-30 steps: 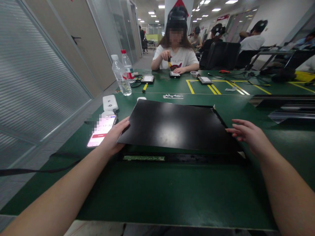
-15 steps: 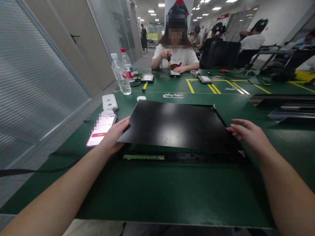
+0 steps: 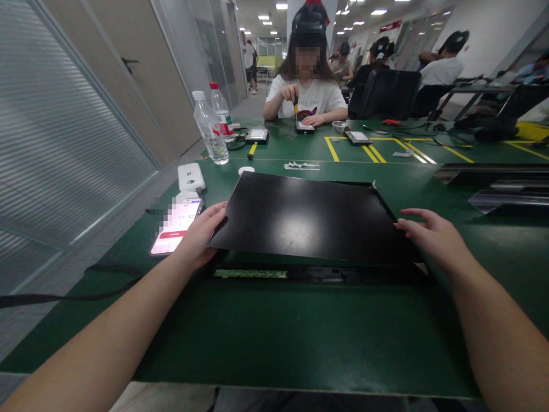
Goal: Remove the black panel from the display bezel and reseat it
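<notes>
A flat, glossy black screen panel (image 3: 295, 220) is tilted over a black frame (image 3: 351, 276), its left side and near edge raised off it. Along the near side of that frame runs a green circuit board strip (image 3: 251, 274). My left hand (image 3: 203, 232) grips the panel's left edge, its fingers partly hidden beneath. At the opposite edge, my right hand (image 3: 426, 232) pinches the panel's border with thumb and fingertips, close to the frame's right side.
A lit phone (image 3: 174, 229) and white power bank (image 3: 191, 177) lie left, with plastic bottles (image 3: 210, 129) behind. Shiny dark strips (image 3: 510, 197) rest at right. Across the green table (image 3: 300, 337), a person (image 3: 306, 91) holds a screwdriver (image 3: 295, 106) on a hard drive (image 3: 305, 127).
My right hand has come slightly left, its fingers closing on the panel's edge. The panel has shifted very slightly, and my left hand keeps its grip.
</notes>
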Motion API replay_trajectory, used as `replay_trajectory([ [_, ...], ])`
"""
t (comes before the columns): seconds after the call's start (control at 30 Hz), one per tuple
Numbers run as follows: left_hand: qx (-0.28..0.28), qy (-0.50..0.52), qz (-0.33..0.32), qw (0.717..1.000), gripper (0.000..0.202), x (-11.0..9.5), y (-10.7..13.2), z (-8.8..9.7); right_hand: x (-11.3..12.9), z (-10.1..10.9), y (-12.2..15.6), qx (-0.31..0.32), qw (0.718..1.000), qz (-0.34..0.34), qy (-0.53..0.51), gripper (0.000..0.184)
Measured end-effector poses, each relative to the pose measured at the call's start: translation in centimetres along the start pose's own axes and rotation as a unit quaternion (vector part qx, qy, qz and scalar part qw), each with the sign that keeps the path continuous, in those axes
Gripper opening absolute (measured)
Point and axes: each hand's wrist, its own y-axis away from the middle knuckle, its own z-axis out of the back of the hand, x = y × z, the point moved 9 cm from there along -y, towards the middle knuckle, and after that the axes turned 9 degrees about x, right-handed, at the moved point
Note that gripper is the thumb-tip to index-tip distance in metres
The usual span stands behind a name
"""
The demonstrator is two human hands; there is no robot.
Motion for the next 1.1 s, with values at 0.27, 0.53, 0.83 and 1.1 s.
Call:
replay_trajectory([
  [0.27,0.002,0.016,0.004,1.000,0.027,0.0,0.1,-0.3,1.6,-0.2,1.2,0.003,0.997,-0.006,0.082,0.051],
  [0.53,0.015,0.018,-0.001,1.000,0.034,0.1,0.0,-0.3,2.1,-0.2,1.4,0.003,0.994,-0.010,0.110,0.049],
  [0.83,0.012,0.013,-0.005,1.000,0.028,0.1,0.0,-0.5,1.8,-0.2,1.2,0.001,0.993,-0.005,0.120,0.051],
  [1.1,-0.010,-0.002,0.006,1.000,0.021,0.0,0.3,-0.7,2.1,0.1,1.2,0.001,0.990,-0.012,0.138,0.050],
])
